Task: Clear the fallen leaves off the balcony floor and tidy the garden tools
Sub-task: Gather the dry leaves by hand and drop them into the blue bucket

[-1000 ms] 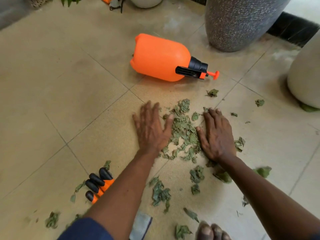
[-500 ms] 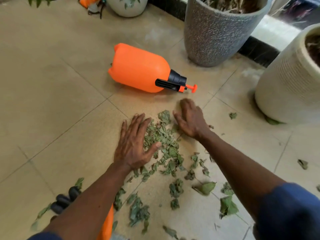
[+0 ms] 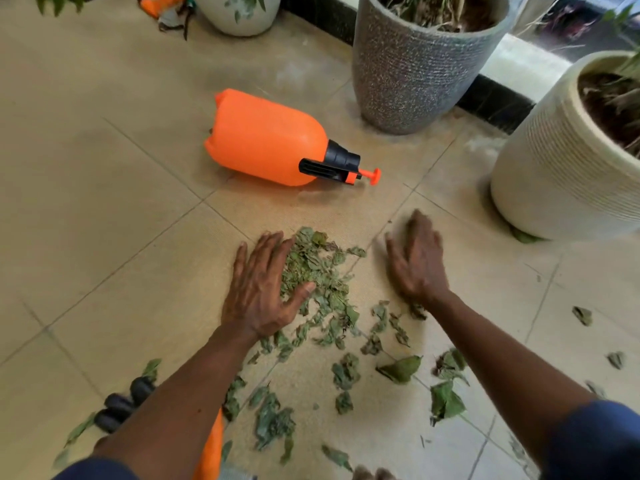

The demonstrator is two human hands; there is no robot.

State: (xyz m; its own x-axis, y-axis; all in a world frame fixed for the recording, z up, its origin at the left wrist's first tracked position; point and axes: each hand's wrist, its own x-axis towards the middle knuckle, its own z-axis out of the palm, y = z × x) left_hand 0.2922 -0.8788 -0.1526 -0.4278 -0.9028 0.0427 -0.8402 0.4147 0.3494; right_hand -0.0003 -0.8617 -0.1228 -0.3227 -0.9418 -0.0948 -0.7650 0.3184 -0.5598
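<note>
Left hand flat on the floor, fingers straight and spread, thumb touching the left edge of the leaf pile. Right hand blurred, fingers extended, grasping nothing, just right of the pile. Orange sprayer lies on its side, farther off. Clawed glove near left, partly under the forearm.

- Sprayer: bright orange tank, black head, orange plunger knob.
- Leaves: dull green, some greyish.
- Floor: beige tiles with a fine woven-looking texture, crossed by thin darker grout lines.
- Middle pot: grey, speckled black and white, faintly ribbed.
- Right pot: cream with fine horizontal ribs.
- Far pot: plain white.
- Glove: orange with black claw tips.
- Sleeves: dark blue.
- Kerb: black.
</note>
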